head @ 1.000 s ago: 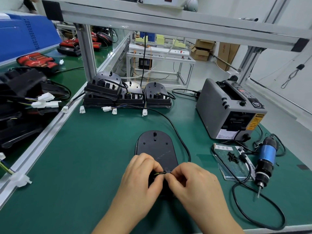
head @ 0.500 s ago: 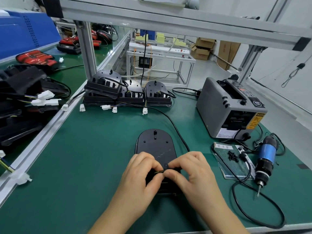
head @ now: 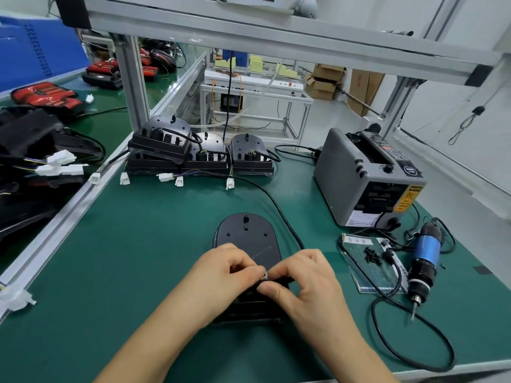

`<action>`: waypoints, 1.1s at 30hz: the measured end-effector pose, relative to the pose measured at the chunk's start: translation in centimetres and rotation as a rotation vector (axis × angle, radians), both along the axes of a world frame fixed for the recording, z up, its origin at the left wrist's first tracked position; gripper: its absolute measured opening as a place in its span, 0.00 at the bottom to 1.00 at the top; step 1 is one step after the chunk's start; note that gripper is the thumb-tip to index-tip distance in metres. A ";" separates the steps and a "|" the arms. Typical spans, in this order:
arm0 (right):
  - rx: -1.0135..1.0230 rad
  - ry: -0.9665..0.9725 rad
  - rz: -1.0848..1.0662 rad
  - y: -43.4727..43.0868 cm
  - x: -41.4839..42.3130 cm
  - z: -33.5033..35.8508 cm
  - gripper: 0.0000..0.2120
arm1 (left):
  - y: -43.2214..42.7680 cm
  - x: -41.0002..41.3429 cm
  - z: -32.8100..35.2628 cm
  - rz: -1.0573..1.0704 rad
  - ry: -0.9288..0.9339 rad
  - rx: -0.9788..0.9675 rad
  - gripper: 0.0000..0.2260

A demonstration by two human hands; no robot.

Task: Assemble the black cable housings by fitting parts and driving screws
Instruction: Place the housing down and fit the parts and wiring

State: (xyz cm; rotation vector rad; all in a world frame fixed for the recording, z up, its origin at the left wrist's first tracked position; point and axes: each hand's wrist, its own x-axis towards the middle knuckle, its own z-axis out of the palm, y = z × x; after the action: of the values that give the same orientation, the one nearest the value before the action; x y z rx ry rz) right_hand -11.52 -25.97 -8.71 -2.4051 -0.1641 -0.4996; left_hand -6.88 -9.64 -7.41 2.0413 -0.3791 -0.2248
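1. A person's left hand and right hand meet fingertip to fingertip over the near end of a black housing lying flat on the green worktop.
2. Both hands are curled nearly closed, thumbs and forefingers pinched on a small part with a pale end, held just above the housing's near half; what exactly the part is cannot be told.
3. A black cable runs from beyond the right hand's knuckles, curving away along the housing's right edge toward the far side of the worktop.
4. Well beyond both hands, a row of similar black housings stands stacked at the far edge, with white connectors on short wires lying in front of them.
5. To the right of the right hand lies a card carrying a small heap of black screws.
6. Just past the card, farther right, a blue-bodied electric screwdriver lies on the worktop, bit pointing toward the near edge, its black cord looping around near the right wrist.
7. Beyond the screwdriver, up and right of the hands, sits a grey tape dispenser.
8. Off to the left of the left hand, past an aluminium rail, more black parts and red parts crowd a neighbouring worktop.
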 end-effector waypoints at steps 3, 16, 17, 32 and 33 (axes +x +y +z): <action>0.007 0.058 0.035 -0.2 0.1 0.0 0.11 | -0.5 -0.1 -0.1 0.053 -0.014 0.052 0.08; -0.731 0.439 -0.550 -16.4 5.8 2.6 0.10 | -0.5 -0.4 -0.4 0.078 -0.042 0.110 0.09; -0.760 0.473 -0.549 -17.0 6.0 2.4 0.10 | -0.5 -0.4 -0.4 0.080 -0.040 0.107 0.09; -0.761 0.500 -0.579 -17.7 7.3 0.2 0.07 | -0.4 -0.4 -0.5 0.080 -0.044 0.103 0.10; -0.754 0.497 -0.570 -17.7 7.3 0.2 0.06 | -0.4 -0.4 -0.5 0.081 -0.042 0.101 0.10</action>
State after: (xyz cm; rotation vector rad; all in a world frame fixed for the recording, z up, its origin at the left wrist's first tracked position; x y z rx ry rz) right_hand -4.22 -43.71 -8.54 -3.2325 0.6842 -0.0474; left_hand -7.29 -10.08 -7.88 2.1593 -0.3156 -0.1539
